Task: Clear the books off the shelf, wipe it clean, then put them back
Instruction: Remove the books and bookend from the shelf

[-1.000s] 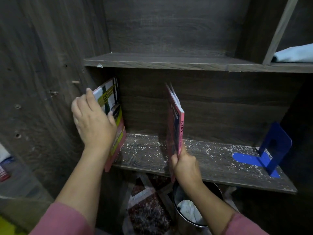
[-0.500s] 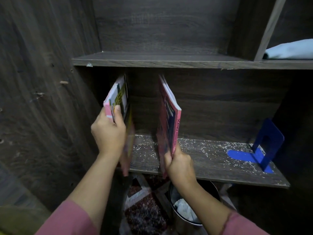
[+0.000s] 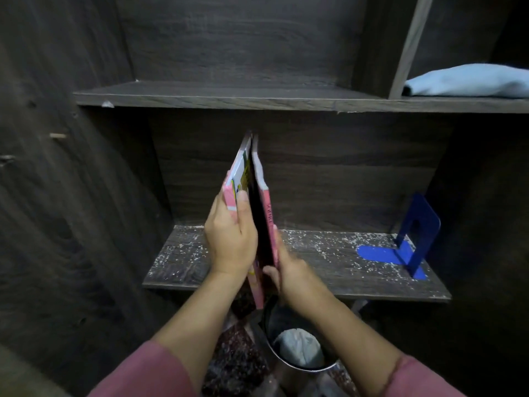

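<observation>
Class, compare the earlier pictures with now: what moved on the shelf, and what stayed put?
The left hand took hold of the left book by the wall and carried it right, against the pink book held by the right hand; their tops meet. The blue bookend and the specks on the shelf stayed.

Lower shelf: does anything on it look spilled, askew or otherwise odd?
Yes. White specks are scattered across the lower shelf, like dust or crumbs. The blue bookend stands at its right end with no book against it. The upper shelf has a small white chip near its left end.
</observation>
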`<state>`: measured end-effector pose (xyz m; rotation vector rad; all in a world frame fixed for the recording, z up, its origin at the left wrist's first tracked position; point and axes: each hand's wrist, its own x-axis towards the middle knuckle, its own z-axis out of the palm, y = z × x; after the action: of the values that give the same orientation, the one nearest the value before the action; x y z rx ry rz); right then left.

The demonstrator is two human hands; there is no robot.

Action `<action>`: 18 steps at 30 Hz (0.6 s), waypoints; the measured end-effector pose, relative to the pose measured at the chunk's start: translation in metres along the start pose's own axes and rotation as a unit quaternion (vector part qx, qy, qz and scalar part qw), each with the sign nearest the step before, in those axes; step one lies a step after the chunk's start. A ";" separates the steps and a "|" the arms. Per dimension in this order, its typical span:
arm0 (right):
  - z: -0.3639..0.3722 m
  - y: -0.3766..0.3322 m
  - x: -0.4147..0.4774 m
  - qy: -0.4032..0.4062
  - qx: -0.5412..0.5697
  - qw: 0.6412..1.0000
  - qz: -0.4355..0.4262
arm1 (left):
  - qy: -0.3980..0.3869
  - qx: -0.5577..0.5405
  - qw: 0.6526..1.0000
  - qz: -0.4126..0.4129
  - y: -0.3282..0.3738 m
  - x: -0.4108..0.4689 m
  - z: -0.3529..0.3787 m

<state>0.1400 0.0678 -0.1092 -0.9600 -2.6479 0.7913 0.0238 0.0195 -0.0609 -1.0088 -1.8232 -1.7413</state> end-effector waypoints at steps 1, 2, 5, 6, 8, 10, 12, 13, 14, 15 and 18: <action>-0.002 0.003 -0.003 -0.044 0.018 0.999 -0.018 | -0.013 -0.021 1.000 -0.001 0.001 -0.002 0.000; -0.003 0.007 -0.007 -0.077 0.032 0.996 -0.031 | -0.033 -0.041 0.999 0.003 0.000 -0.004 -0.001; -0.007 0.015 -0.014 -0.109 0.056 0.992 -0.042 | -0.107 -0.072 0.991 -0.018 -0.007 -0.015 -0.002; -0.008 0.017 -0.013 -0.110 0.065 0.991 -0.042 | -0.130 -0.060 0.988 -0.057 -0.008 -0.019 -0.001; -0.009 0.021 -0.012 -0.109 0.093 0.989 -0.035 | -0.164 0.012 0.975 -0.147 -0.013 -0.031 0.005; -0.008 0.027 -0.012 -0.113 0.102 0.988 -0.037 | -0.165 0.058 0.962 -0.211 -0.016 -0.042 0.013; -0.010 0.031 -0.013 -0.111 0.057 0.992 -0.032 | -0.132 0.048 0.961 -0.238 -0.016 -0.045 0.017; -0.012 0.031 -0.015 -0.101 0.031 0.994 -0.027 | -0.121 0.042 0.965 -0.227 -0.015 -0.044 0.017; -0.016 0.031 -0.016 -0.080 0.013 0.996 -0.023 | -0.122 0.043 0.971 -0.203 -0.013 -0.043 0.016; -0.022 0.029 -0.018 -0.047 0.009 0.999 -0.019 | -0.130 0.052 0.975 -0.170 -0.011 -0.040 0.015; -0.052 0.022 -0.033 0.102 0.035 0.994 -0.026 | -0.159 0.088 0.982 -0.054 0.003 -0.034 0.008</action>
<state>0.1954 0.0819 -0.0787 -0.8987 -2.4430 0.7273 0.0489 0.0203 -0.0849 -1.1886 -2.2224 -1.5105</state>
